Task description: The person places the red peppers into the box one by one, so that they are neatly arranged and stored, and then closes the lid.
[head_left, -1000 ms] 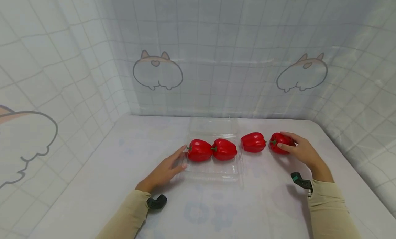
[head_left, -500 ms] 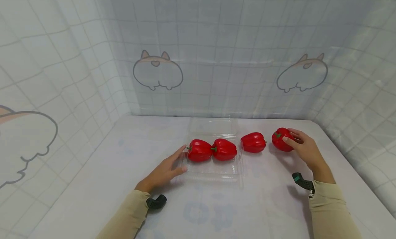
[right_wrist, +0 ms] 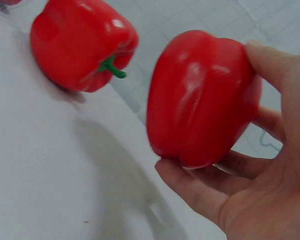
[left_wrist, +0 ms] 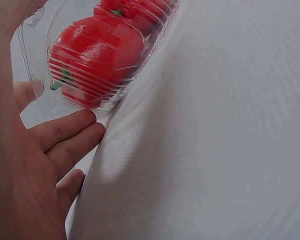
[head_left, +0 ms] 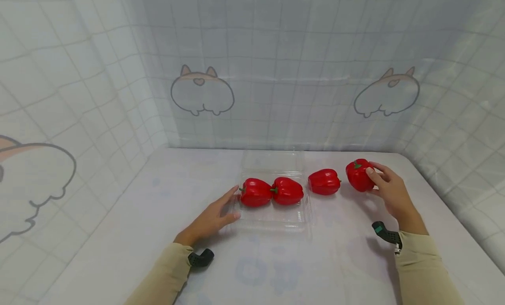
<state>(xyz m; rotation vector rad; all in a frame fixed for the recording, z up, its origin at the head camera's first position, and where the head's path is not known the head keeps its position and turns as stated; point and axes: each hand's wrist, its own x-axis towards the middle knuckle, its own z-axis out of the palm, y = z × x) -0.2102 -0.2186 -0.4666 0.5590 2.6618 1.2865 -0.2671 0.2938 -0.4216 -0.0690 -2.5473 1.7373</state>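
Beyond open tabletop (head_left: 307,274), my left hand (head_left: 210,217), fingers outstretched and gripping nothing, lies beside a clear clamshell (head_left: 272,224) with two red bell peppers (head_left: 255,193) in and two out: a third pepper (head_left: 358,177) pinched aloft in my right hand (head_left: 393,196), a fourth pepper (head_left: 324,182) loose just beside the clamshell, the far edge close behind the opened lid (head_left: 272,159).

– Look left: see what?
– See a left hand (left_wrist: 32,167) beside a clear ribbed container (left_wrist: 110,103), with 2 fingertips (left_wrist: 88,118) by its lower corner; can't tell whether touching.
– And inside the container?
– Holds a nearer red pepper (left_wrist: 102,45), with green stem (left_wrist: 63,78) toward the hand, and a farther red pepper (left_wrist: 142,14), cut off by the top edge.
– And at right?
– Shows a white surface (left_wrist: 235,130) with a soft grey shadow (left_wrist: 145,140) across it.
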